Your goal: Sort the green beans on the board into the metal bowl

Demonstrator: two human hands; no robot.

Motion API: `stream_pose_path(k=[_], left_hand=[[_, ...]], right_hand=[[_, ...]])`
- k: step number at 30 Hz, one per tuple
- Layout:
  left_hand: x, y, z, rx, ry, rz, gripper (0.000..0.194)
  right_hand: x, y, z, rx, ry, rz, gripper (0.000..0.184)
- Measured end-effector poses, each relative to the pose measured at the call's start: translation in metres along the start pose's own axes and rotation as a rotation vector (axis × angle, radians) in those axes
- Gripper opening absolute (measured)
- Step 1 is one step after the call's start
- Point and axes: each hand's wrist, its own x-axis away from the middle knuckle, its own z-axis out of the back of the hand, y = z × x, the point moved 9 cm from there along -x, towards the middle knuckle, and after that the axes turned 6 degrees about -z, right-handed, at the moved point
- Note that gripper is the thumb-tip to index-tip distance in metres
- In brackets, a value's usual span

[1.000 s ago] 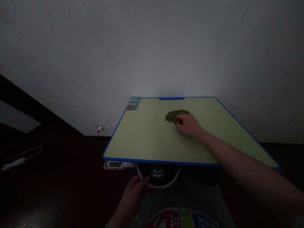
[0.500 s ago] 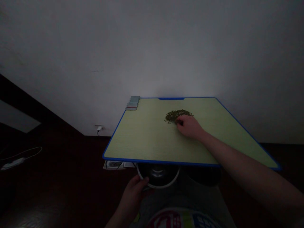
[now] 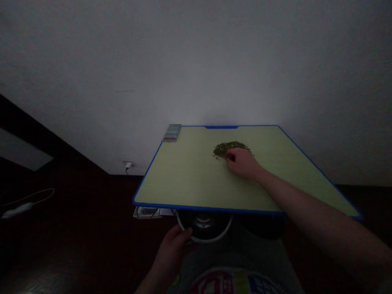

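Observation:
A loose pile of small greenish-brown grains (image 3: 229, 146), perhaps beans or seeds, lies spread on the pale table top (image 3: 190, 175). At the pile's near edge my right hand (image 3: 243, 162) rests with its fingers curled in a pinch; what is between the fingertips, if anything, is hidden. Below the table's front edge, my left hand (image 3: 174, 245) grips the rim of a round bowl (image 3: 211, 237), thumb over the edge. The bowl has a pale rim and a dark, shiny inside, partly covered by the table.
A pixelated pale object (image 3: 172, 133) sits at the table's far left corner. The table has a blue edge and stands against a grey wall (image 3: 196, 61). A white plug (image 3: 128, 165) is in the wall, and a white power strip (image 3: 18, 210) lies on the dark floor.
My right hand has shifted very slightly left at the pile's edge. My left hand and the bowl stay practically where they were.

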Motion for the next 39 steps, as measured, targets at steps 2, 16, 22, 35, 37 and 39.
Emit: stream_pose_path(k=[2, 16, 22, 35, 37, 39], left_hand=[[0.0, 0.0, 0.0, -0.007, 0.0, -0.002, 0.038], [-0.002, -0.003, 0.001, 0.031, -0.007, 0.009, 0.036], [-0.004, -0.007, 0.003, 0.046, -0.017, 0.015, 0.035], [-0.01, -0.012, 0.008, 0.025, -0.052, -0.004, 0.036], [-0.009, -0.011, 0.008, 0.025, -0.051, -0.004, 0.034], [-0.009, -0.01, 0.007, 0.023, -0.05, -0.006, 0.034]], right_hand=[[-0.002, -0.001, 0.0, 0.003, 0.0, 0.007, 0.019], [-0.018, -0.011, -0.007, 0.057, -0.029, 0.024, 0.02], [-0.021, -0.022, -0.01, 0.022, -0.07, 0.061, 0.024], [0.0, -0.043, -0.016, -0.094, -0.18, 0.185, 0.023], [0.005, -0.046, -0.017, -0.116, -0.185, 0.207, 0.022], [0.01, -0.049, -0.017, -0.131, -0.186, 0.223, 0.021]])
